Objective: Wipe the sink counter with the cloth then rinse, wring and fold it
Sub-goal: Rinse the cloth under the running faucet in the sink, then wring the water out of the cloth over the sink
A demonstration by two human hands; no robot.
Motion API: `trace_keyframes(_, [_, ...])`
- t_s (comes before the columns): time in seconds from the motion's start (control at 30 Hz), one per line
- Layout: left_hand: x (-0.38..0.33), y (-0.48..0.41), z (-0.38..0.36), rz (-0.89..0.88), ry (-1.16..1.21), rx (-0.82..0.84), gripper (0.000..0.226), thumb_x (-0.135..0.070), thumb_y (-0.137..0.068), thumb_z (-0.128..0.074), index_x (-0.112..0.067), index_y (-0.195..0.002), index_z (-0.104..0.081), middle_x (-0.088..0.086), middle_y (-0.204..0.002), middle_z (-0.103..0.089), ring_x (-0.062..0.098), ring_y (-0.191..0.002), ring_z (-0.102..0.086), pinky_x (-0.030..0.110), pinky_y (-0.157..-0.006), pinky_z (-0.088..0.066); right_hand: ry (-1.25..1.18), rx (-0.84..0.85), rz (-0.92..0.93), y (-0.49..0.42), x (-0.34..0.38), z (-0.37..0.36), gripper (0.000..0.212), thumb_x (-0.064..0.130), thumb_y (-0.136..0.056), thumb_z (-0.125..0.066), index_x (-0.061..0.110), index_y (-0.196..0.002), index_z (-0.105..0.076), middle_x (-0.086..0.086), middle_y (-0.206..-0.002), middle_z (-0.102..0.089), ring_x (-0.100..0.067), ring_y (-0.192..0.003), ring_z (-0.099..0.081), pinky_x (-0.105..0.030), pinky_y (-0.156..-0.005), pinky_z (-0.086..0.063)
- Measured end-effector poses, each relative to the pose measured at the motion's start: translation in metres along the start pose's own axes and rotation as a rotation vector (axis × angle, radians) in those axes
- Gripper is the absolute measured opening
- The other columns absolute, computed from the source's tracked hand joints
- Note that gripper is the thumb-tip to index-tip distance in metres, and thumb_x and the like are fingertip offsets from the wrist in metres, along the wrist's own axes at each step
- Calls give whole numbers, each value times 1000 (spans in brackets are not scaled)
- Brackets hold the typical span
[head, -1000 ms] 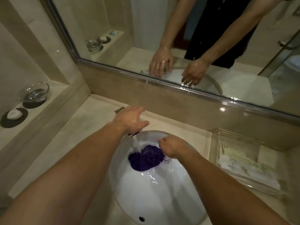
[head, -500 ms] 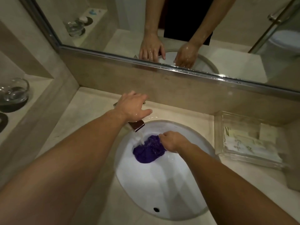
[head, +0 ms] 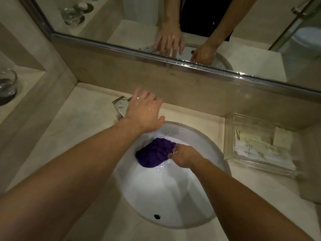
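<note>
A wet purple cloth [head: 154, 152] lies bunched in the far part of the white sink basin [head: 173, 197]. My right hand [head: 184, 154] grips the cloth's right edge with curled fingers, down inside the basin. My left hand [head: 145, 113] is spread flat with straight, wet fingers over the chrome faucet [head: 119, 106] at the basin's far left rim, covering most of it. No water stream shows under my left hand. The beige sink counter [head: 73, 136] surrounds the basin.
A clear tray [head: 231, 153] with packaged toiletries stands on the counter right of the basin. A glass bowl [head: 7, 82] sits on a raised ledge at the left. The mirror [head: 208, 23] behind reflects both hands. The overflow hole [head: 157, 216] is at the basin's near wall.
My left hand has opened out flat over the faucet, and the stream seen falling onto the cloth earlier no longer shows. My right hand keeps hold of the cloth. The camera has tipped downward.
</note>
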State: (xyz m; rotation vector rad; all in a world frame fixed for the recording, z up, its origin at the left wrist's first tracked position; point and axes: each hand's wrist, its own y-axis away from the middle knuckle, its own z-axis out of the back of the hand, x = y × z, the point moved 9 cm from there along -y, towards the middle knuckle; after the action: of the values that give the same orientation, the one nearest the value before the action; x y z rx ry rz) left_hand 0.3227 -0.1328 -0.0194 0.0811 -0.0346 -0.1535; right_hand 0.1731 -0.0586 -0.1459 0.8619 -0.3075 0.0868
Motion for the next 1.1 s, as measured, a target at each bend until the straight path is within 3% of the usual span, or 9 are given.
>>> trace_keyframes(0.13, [-60,31,-30,-189,37,-32,47,-42,-85,-51,-16,-122,-61,9,-122,-61,29,-117,-48,40,-106,-30,84,3,28,-15,-8,0,39,36,-99,-54,13,-130,-52,-7,-126,-62,-29,-115,-59,-33,-85,-44])
trace_keyframes(0.4, [-14,80,-211,278,165,564,103,-54,-80,-68,-25,-156,-5,12,-156,-26,33,-141,-31,49,-109,-34,98,-27,-11,-83,-43,-30,114,42,-73,-86,32,-156,-10,-12,-159,-22,-38,-140,-36,-49,-107,-44])
trace_keyframes(0.5, [-6,88,-248,392,240,596,114,-49,-77,-76,-28,-155,5,18,-160,-15,37,-143,-28,51,-107,-38,-11,5,29,-115,-41,-54,124,60,-68,-83,38,-158,1,-9,-162,-16,-39,-144,-31,-55,-112,-40])
trace_keyframes(0.63, [-13,74,-266,429,346,369,94,-45,-81,-73,-27,-152,-15,19,-144,-35,37,-131,-40,43,-94,-49,-297,-82,50,-146,-32,-68,110,85,-67,-62,46,-156,-9,-12,-156,-30,-39,-141,-35,-54,-110,-42])
trace_keyframes(0.73, [-10,67,-275,570,680,285,67,-24,-74,-73,-23,-135,-45,9,-116,-57,30,-104,-57,37,-82,-51,-269,-157,18,-150,-21,-76,93,87,-72,-53,49,-152,-22,-13,-147,-35,-38,-137,-36,-52,-109,-41])
trace_keyframes(0.83, [-14,65,-272,658,1023,277,50,-5,-64,-72,-20,-109,-57,-1,-96,-67,22,-90,-65,32,-70,-52,-572,-169,-47,-146,-17,-77,75,85,-69,-58,44,-131,-46,-8,-128,-51,-31,-115,-56,-46,-96,-52])
trace_keyframes(0.93, [-26,58,-245,734,1423,213,53,-15,-52,-66,-21,-105,-66,-1,-91,-71,21,-88,-68,33,-71,-57,-987,-70,-138,-138,-23,-79,65,79,-68,-64,33,-114,-55,-4,-111,-67,-30,-101,-67,-47,-85,-59])
trace_keyframes(1.0, [-35,51,-229,841,1655,155,33,-27,-66,-69,-27,-99,-71,1,-99,-72,22,-94,-68,38,-81,-59,-1328,-8,-193,-125,-21,-84,55,67,-77,-68,30,-117,-59,-8,-113,-69,-33,-100,-69,-46,-70,-62])
trace_keyframes(1.1, [-31,38,-194,861,1589,27,24,-52,-83,-62,-35,-99,-69,-5,-108,-68,17,-98,-66,43,-92,-56,-1558,-67,-132,-104,-14,-73,45,52,-81,-67,28,-119,-64,-9,-119,-72,-33,-105,-71,-49,-74,-62])
